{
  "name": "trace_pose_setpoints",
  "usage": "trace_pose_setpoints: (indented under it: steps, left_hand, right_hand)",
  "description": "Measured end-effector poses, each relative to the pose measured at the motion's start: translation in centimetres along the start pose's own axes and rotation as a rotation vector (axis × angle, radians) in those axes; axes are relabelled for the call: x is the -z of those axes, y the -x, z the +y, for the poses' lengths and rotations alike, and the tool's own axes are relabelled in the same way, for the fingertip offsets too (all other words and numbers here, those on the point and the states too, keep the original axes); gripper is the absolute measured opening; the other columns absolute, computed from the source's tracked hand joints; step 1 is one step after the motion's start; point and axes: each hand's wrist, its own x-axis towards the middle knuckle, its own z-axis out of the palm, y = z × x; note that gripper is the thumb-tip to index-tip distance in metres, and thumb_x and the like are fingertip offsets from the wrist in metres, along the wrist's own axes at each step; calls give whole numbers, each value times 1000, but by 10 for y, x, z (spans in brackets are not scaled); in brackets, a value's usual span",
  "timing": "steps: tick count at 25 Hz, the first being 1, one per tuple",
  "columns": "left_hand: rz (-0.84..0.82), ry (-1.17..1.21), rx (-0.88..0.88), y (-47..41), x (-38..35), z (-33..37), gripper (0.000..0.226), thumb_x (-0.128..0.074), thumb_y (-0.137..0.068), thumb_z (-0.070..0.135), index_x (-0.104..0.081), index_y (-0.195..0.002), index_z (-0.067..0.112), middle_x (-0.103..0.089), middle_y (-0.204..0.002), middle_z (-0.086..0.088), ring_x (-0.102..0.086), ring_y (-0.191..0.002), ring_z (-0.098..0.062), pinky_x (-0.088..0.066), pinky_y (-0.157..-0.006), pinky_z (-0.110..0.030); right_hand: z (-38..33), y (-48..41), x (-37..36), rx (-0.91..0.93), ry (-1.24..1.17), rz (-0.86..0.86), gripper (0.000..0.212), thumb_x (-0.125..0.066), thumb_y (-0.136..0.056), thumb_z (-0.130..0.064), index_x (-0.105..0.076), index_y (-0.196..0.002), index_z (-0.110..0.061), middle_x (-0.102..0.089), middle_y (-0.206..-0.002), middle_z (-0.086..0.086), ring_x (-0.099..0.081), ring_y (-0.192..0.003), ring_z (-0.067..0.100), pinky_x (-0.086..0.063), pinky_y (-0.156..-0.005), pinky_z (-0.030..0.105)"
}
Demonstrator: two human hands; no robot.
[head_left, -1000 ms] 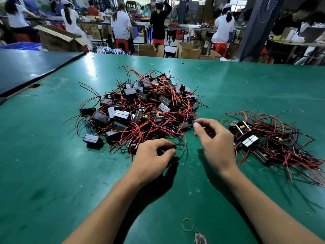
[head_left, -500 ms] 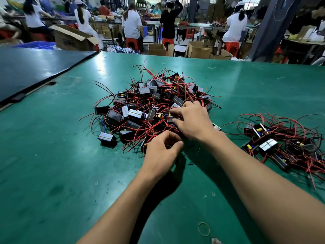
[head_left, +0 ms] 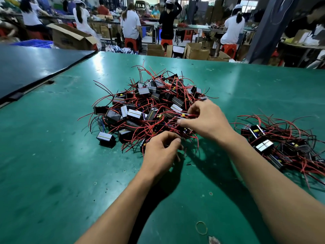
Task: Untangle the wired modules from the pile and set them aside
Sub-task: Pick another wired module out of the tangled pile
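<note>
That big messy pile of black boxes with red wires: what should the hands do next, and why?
Probably lift the right hand slowly up and toward the smaller set-aside bunch of wired modules. Its fingers already pinch something at the edge of the big tangled pile of black modules and red wires, while the left hand steadies wires below.

Left hand (head_left: 161,150) grasp: hidden by its curled fingers.
Set-aside modules (head_left: 281,145): cut off at right edge.
Background workers (head_left: 131,23): blurred.
</note>
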Motion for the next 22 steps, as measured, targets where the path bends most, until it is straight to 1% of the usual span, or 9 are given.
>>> trace_pose_setpoints:
  steps: [2, 4, 7, 10, 13, 17, 19, 20, 22]
  left_hand:
    - [13, 152, 54, 0, -1, 5, 18, -55, -100, 17, -71, -93, 10, -74, -84, -12, -65, -55, -25, -51, -54, -26]
    - [-17, 245, 127, 1, -2, 10, 29, -52, -102, 27, -71, -92, 6, -75, -86, -13, -68, -60, -27, -54, -58, -31]
    - [-110, 286, 234, 4, -5, 12, 35, -60, -97, 31, -68, -89, -1, -72, -75, -12, -66, -56, -24, -56, -54, -31]
    - [-240, 244, 313, 6, -2, 11, 20, -70, -90, 21, -64, -90, 1, -68, -62, -8, -61, -46, -18, -52, -47, -25]
    - [-334, 208, 344, 6, 3, 13, 17, -73, -88, 14, -61, -96, 4, -69, -67, -15, -66, -52, -24, -55, -54, -30]
    - [-386, 159, 322, 7, 6, 15, 14, -70, -90, 10, -60, -96, 5, -71, -81, -21, -66, -52, -20, -57, -60, -34]
    - [-409, 158, 328, 7, 7, 14, 8, -68, -91, 9, -60, -92, 8, -72, -87, -25, -68, -56, -24, -59, -63, -36]
    - [-428, 159, 327, 7, 8, 14, 7, -67, -92, 8, -60, -90, 8, -73, -83, -20, -69, -55, -24, -58, -59, -33]
    - [-462, 128, 303, 7, 9, 12, 6, -67, -92, 9, -62, -91, 7, -74, -71, -7, -68, -50, -20, -56, -50, -24]
  right_hand:
    - [6, 23, 8, -46, -139, -80, 38, -83, -67, -55, -60, -78, -27, -65, -79, -11, -62, -76, 9, -45, -63, 24]
    - [10, 45, 8, -56, -178, -91, 38, -83, -67, -56, -61, -83, -28, -65, -74, -10, -59, -67, 1, -40, -54, 14]
    - [10, 70, 6, -37, -161, -135, 41, -78, -64, -59, -58, -85, -29, -65, -72, -8, -57, -62, 1, -42, -54, 16]
    - [10, 80, 17, -25, -131, -382, 51, -77, -56, -66, -60, -88, -30, -70, -73, -9, -57, -56, -3, -44, -53, 16]
    - [14, 71, 36, -24, -111, -538, 53, -77, -57, -72, -66, -89, -30, -73, -78, -11, -67, -65, 1, -51, -60, 19]
    - [26, 51, 38, -71, -189, -497, 33, -70, -84, -52, -71, -88, -20, -75, -80, -2, -67, -63, 8, -45, -55, 20]
    - [31, 45, 28, -127, -107, -455, 28, -66, -93, -42, -70, -84, -17, -74, -79, 2, -66, -65, 13, -46, -59, 25]
    - [33, 44, 22, -141, -60, -380, 25, -66, -94, -39, -70, -81, -18, -72, -75, -1, -65, -67, 15, -46, -62, 25]
    - [30, 41, 10, -108, -125, -108, 20, -69, -91, -36, -68, -76, -24, -67, -67, -9, -61, -65, 9, -43, -60, 21]
